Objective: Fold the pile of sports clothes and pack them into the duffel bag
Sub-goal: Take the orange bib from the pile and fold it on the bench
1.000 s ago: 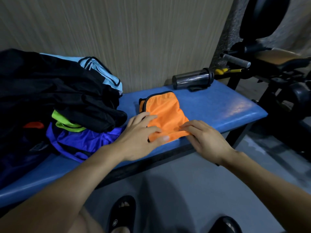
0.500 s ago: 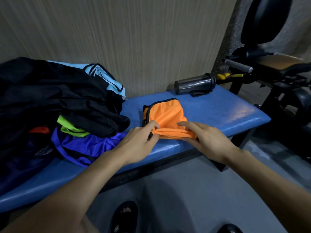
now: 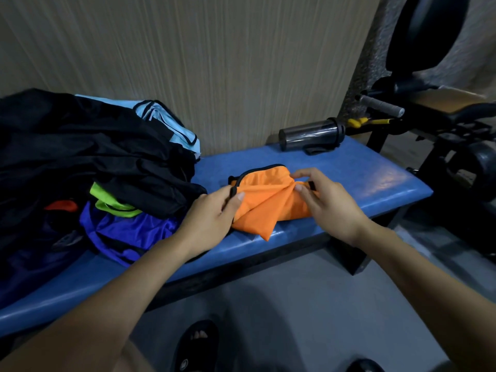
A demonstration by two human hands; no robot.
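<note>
The left hand pinches the black-trimmed left edge of the orange garment between thumb and curled fingers. The right hand pinches a bunch of the same cloth near its far right corner, fingers curled round it, so folds run between the two hands and a loose corner hangs toward the bench's near edge just below them. The garment lies on the blue bench, between the hands. Just left of the left hand sits the pile: black clothes on top, a light blue piece behind, lime green and purple beneath. Beyond the right hand, against the wall, a dark shaker bottle lies on its side. Gym equipment stands farther right. Below the hands, on the grey floor, is a foot in a black sandal.
</note>
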